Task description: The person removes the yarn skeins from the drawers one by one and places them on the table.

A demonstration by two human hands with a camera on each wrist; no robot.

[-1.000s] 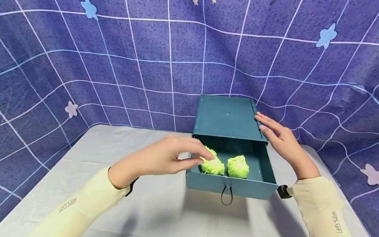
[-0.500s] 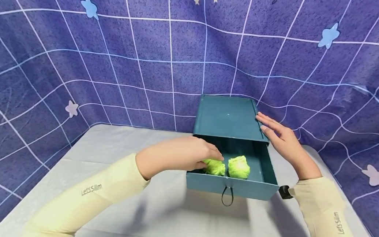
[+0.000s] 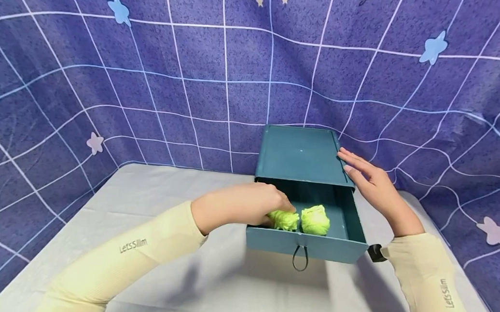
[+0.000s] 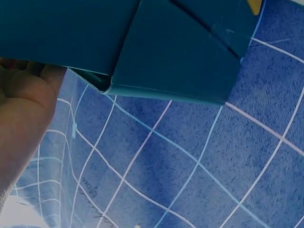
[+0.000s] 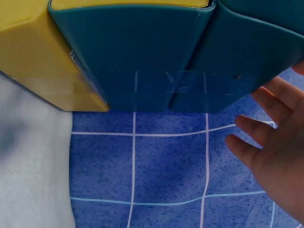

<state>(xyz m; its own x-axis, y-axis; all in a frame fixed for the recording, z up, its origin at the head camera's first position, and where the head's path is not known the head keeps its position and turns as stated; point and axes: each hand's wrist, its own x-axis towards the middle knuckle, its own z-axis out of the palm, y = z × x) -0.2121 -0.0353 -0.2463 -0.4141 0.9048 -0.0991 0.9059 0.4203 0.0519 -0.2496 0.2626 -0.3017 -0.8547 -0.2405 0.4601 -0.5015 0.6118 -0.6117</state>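
A dark teal drawer box (image 3: 300,154) stands at the back of the table, its drawer (image 3: 339,249) pulled out toward me. Inside lie two crinkled yellow-green balls that look like small cabbages. My left hand (image 3: 253,202) reaches over the drawer's left wall and grips the left cabbage (image 3: 284,220); its fingertips and thumb are mostly hidden. Beside it, the right cabbage (image 3: 315,220) sits untouched. With fairly straight fingers, my right hand (image 3: 371,188) rests on the box's right top edge. The right wrist view shows that hand (image 5: 275,137) against the teal side.
A dark loop pull (image 3: 300,258) hangs from the drawer front. The pale cloth-covered table (image 3: 206,288) spreads before and left of the box. Behind it hangs a blue gridded curtain (image 3: 193,99) with star shapes. A yellow surface (image 5: 47,57) adjoins the teal box in the right wrist view.
My left hand has moved right and down into the drawer and closed around the left cabbage, which has shifted slightly. The right hand stays on the box edge.
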